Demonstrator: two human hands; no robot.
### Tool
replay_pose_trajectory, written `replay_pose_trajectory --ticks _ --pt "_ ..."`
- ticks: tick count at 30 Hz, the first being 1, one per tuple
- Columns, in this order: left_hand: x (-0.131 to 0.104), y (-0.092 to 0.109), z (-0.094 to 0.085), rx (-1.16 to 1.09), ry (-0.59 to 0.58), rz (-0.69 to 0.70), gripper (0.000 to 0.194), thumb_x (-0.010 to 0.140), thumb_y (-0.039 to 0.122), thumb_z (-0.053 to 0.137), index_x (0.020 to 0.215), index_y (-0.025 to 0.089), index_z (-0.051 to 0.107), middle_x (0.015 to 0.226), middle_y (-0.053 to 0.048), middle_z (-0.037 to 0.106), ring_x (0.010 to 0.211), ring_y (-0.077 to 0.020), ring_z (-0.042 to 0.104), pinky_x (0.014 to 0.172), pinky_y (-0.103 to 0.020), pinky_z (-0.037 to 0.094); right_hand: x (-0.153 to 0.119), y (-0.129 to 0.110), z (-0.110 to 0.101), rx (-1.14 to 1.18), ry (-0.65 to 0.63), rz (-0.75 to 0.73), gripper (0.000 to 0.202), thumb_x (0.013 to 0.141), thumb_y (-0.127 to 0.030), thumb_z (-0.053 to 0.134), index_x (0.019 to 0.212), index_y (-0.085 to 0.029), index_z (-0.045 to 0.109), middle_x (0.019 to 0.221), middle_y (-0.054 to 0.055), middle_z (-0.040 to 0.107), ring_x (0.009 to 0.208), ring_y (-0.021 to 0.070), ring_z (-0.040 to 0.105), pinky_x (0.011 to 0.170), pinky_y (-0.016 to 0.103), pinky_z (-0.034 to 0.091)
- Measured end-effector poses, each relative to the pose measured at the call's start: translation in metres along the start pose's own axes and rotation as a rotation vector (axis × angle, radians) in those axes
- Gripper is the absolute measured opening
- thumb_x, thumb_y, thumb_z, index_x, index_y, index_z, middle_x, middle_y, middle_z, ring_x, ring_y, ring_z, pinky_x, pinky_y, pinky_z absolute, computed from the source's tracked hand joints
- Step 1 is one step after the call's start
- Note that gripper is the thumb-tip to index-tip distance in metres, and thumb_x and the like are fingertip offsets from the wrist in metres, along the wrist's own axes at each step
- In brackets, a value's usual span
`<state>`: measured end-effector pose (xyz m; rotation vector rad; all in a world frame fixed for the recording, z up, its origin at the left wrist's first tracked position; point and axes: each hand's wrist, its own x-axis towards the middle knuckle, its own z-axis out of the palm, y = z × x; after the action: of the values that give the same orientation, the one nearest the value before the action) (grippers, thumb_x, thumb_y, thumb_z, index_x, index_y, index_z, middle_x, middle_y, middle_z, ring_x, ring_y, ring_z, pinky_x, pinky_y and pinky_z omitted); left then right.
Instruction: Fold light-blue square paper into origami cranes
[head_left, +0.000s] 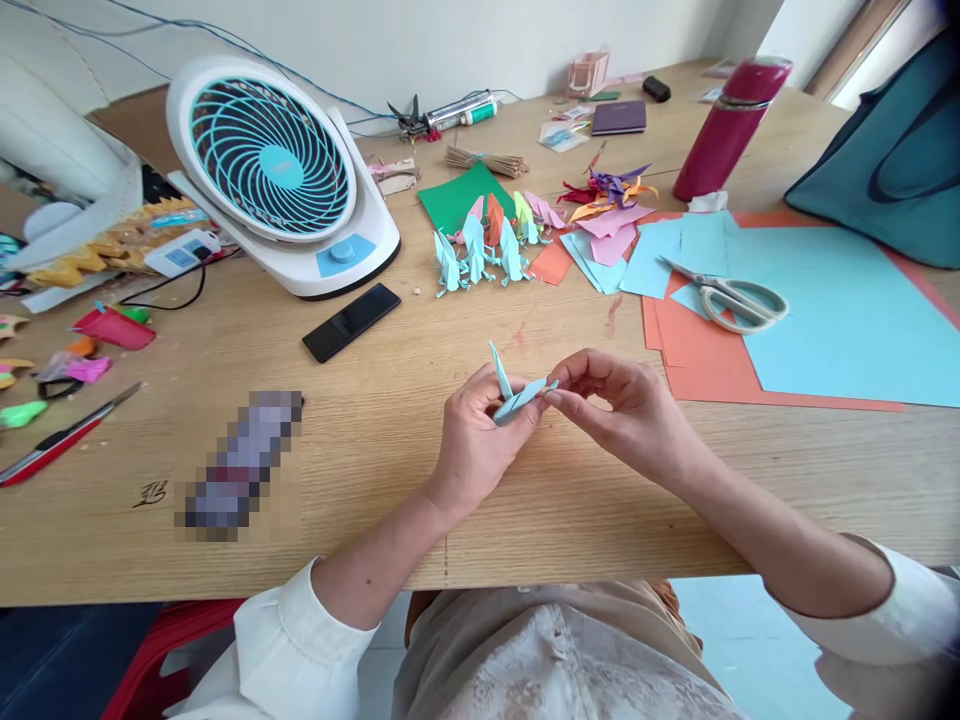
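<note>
A small folded light-blue paper piece (pixel 519 400) is held above the wooden table, with one thin point sticking up at its left. My left hand (pixel 480 440) is closed round its body. At the right end, the thumb and fingertips of my right hand (pixel 615 400) pinch its narrow tip. Beyond my hands stand several folded light-blue paper figures (pixel 474 250), with pink, orange and yellow-green ones behind them.
A white fan (pixel 274 170) and a black phone (pixel 351 322) lie to the left. Grey-handled scissors (pixel 739 303) rest on light-blue paper sheets (pixel 847 320) at the right. Behind them stand a magenta bottle (pixel 724 135) and a teal bag (pixel 885 150).
</note>
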<state>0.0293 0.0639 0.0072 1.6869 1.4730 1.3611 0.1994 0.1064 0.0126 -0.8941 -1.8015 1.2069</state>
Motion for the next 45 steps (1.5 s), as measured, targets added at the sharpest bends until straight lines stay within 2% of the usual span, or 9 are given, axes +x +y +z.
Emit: replay_pose_trajectory --ticks 9,15,24,26,29,32,35,40,45 --pt "0.0 -0.003 0.001 0.023 0.012 0.133 0.004 0.085 0.022 0.072 0.084 0.018 0.073 0.076 -0.001 0.06 0.069 -0.0113 0.054 0.062 -0.023 0.041 -0.003 -0.003 0.002 -0.022 0.034 -0.091 0.014 0.093 -0.029 0.063 0.084 -0.018 0.061 0.076 0.0 0.059 0.069 0.0125 0.053 0.065 0.026 0.042" --pt "0.0 -0.003 0.0 0.021 -0.024 0.131 0.003 0.086 0.02 0.071 0.084 0.018 0.072 0.076 0.0 0.059 0.065 -0.0095 0.052 0.06 -0.022 0.039 -0.002 0.002 0.002 0.072 0.049 -0.039 0.015 0.092 -0.032 0.063 0.086 -0.019 0.062 0.076 0.001 0.059 0.069 0.0133 0.053 0.063 0.027 0.041" --pt "0.002 -0.003 0.0 0.016 -0.06 0.087 0.004 0.085 0.019 0.071 0.081 0.019 0.072 0.076 0.001 0.061 0.068 -0.0106 0.055 0.064 -0.023 0.042 0.005 0.005 0.0 0.244 -0.065 0.142 0.028 0.089 -0.045 0.066 0.082 -0.018 0.061 0.073 0.001 0.057 0.064 0.0117 0.048 0.055 0.025 0.037" --pt "0.003 -0.005 0.0 -0.006 -0.06 0.04 0.005 0.084 0.021 0.071 0.08 0.019 0.073 0.074 0.001 0.06 0.066 -0.0103 0.054 0.064 -0.023 0.041 0.004 0.005 0.0 0.212 -0.023 0.083 0.022 0.09 -0.04 0.066 0.088 -0.019 0.061 0.074 0.0 0.057 0.064 0.0121 0.049 0.056 0.025 0.039" --pt "0.003 -0.007 0.0 -0.085 -0.051 -0.089 0.01 0.083 0.026 0.071 0.077 0.018 0.072 0.069 0.003 0.056 0.061 -0.009 0.047 0.06 -0.023 0.037 0.002 0.004 -0.002 -0.013 0.122 -0.182 0.007 0.093 -0.026 0.062 0.099 -0.022 0.061 0.082 0.002 0.058 0.07 0.0136 0.053 0.063 0.028 0.044" --pt "0.003 -0.007 -0.001 -0.19 -0.082 -0.212 0.016 0.083 0.032 0.071 0.075 0.018 0.071 0.065 0.005 0.05 0.059 -0.0083 0.04 0.056 -0.023 0.031 0.001 0.004 -0.005 -0.337 0.132 -0.485 0.016 0.094 -0.012 0.056 0.103 -0.023 0.065 0.091 0.006 0.058 0.08 0.0157 0.056 0.07 0.031 0.047" --pt "0.003 -0.008 -0.002 -0.273 -0.125 -0.268 0.017 0.081 0.036 0.073 0.077 0.019 0.073 0.065 0.005 0.048 0.06 -0.0083 0.038 0.057 -0.023 0.031 0.002 0.006 -0.007 -0.524 0.091 -0.655 0.026 0.093 -0.006 0.053 0.107 -0.024 0.067 0.095 0.008 0.059 0.082 0.0169 0.058 0.069 0.032 0.048" --pt "0.003 -0.007 -0.003 -0.359 -0.171 -0.325 0.016 0.079 0.036 0.075 0.076 0.02 0.073 0.061 0.006 0.044 0.059 -0.008 0.035 0.058 -0.023 0.03 0.005 0.009 -0.011 -0.599 0.082 -0.703 0.028 0.095 -0.009 0.052 0.108 -0.028 0.068 0.095 0.007 0.06 0.08 0.0169 0.059 0.069 0.033 0.052" --pt "0.005 -0.007 -0.005 -0.406 -0.213 -0.371 0.018 0.077 0.038 0.076 0.075 0.02 0.073 0.061 0.005 0.049 0.061 -0.0096 0.04 0.061 -0.024 0.033 0.005 0.01 -0.016 -0.573 0.046 -0.687 0.026 0.096 -0.015 0.055 0.11 -0.03 0.07 0.1 0.008 0.064 0.084 0.0184 0.063 0.073 0.035 0.054"
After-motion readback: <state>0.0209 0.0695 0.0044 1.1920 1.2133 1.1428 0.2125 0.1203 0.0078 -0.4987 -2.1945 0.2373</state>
